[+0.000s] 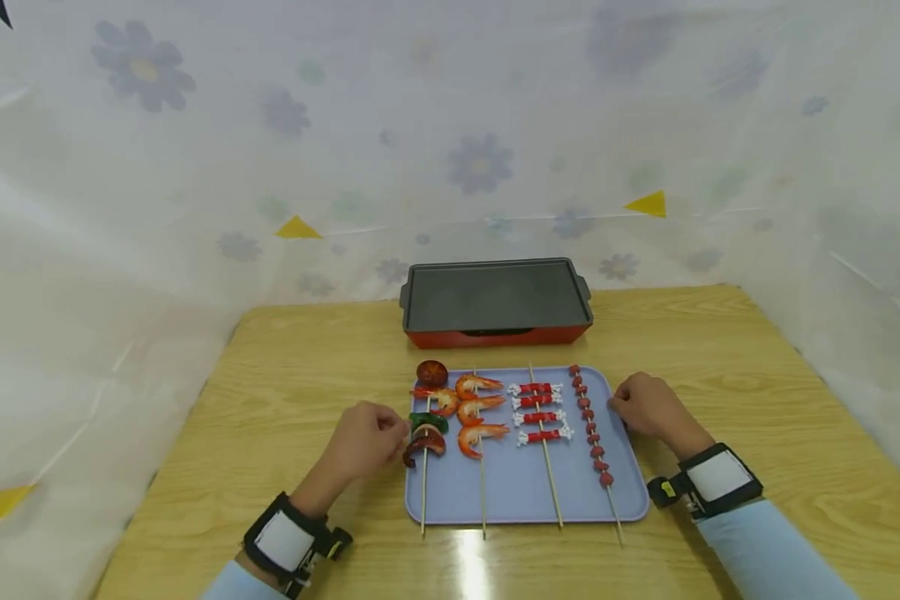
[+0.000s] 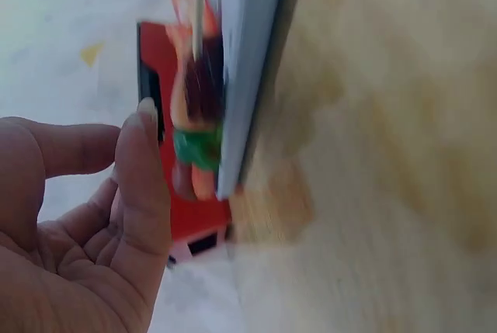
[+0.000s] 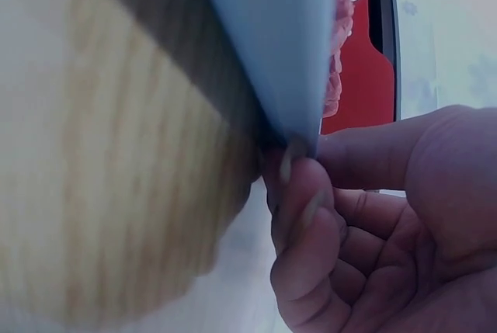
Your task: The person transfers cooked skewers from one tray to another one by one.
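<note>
A pale blue tray [image 1: 510, 492] lies on the table with several skewers side by side. My right hand [image 1: 654, 408] pinches its right rim; in the right wrist view the thumb lies over the rim and curled fingers [image 3: 307, 248] sit under it. My left hand [image 1: 367, 442] is at the tray's left edge, loosely bent, thumb and forefinger close together with nothing between them. Beside it is a mixed skewer [image 1: 423, 492] with a brown mushroom, shrimp, green pepper and a dark red curled piece. A shrimp skewer [image 1: 482, 408], red-and-white skewer [image 1: 540, 417] and small red meat skewer [image 1: 592, 433] follow rightward.
Behind the tray stands a red electric grill [image 1: 498, 304] with a flat dark plate. A flowered plastic sheet [image 1: 450, 150] hangs around the wooden table [image 1: 300, 358]. Skewer sticks overhang the tray's front rim, and the mushroom [image 1: 432, 372] reaches past its back left corner.
</note>
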Tool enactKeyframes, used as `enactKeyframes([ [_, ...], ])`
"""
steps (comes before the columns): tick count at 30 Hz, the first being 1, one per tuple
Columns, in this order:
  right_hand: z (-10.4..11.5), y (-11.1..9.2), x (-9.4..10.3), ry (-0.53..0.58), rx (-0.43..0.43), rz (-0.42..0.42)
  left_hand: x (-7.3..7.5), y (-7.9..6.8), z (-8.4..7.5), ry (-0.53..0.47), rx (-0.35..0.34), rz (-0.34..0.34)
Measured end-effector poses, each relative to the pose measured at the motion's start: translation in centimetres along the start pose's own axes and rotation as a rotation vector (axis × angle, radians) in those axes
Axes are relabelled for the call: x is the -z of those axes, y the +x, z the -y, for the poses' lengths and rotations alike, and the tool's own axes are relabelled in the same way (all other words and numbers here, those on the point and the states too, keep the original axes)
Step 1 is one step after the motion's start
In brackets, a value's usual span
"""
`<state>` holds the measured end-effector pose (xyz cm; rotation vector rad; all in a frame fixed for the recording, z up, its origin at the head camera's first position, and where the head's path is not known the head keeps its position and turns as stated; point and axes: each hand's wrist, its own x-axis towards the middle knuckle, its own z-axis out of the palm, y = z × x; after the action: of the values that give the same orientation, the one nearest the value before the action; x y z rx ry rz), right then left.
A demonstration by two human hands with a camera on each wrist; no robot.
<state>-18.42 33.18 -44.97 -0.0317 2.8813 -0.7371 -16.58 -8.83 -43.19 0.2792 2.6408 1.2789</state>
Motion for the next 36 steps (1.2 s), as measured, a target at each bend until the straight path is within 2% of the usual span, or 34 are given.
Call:
enactKeyframes([
  [2,0.0,0.1,0.0,0.002,-0.001,0.006,0.3,1.6,0.4,0.034,0.011,-0.085],
  [4,0.0,0.3,0.0,0.010,-0.002,0.015,0.4,2.8,1.0,0.044,0.048,-0.119],
  [9,0.2,0.3,0.1,0.018,0.001,0.017,0.0,4.1,1.8,-0.062,0.146,-0.050],
  [13,0.2,0.2,0.3,0.002,0.024,-0.018,-0.4,4.6,1.7,-0.148,0.154,-0.042],
  [21,0.2,0.0,0.4,0.014,0.005,-0.006,-0.9,5.2,1.6,-0.179,0.178,-0.047],
  [31,0.0,0.0,0.6,0.023,0.006,0.007,-0.9,4.9,0.9,-0.048,0.155,-0.068],
  [36,0.0,0.1,0.6,0.017,0.022,0.008,-1.0,4.9,0.7,-0.061,0.159,-0.077],
])
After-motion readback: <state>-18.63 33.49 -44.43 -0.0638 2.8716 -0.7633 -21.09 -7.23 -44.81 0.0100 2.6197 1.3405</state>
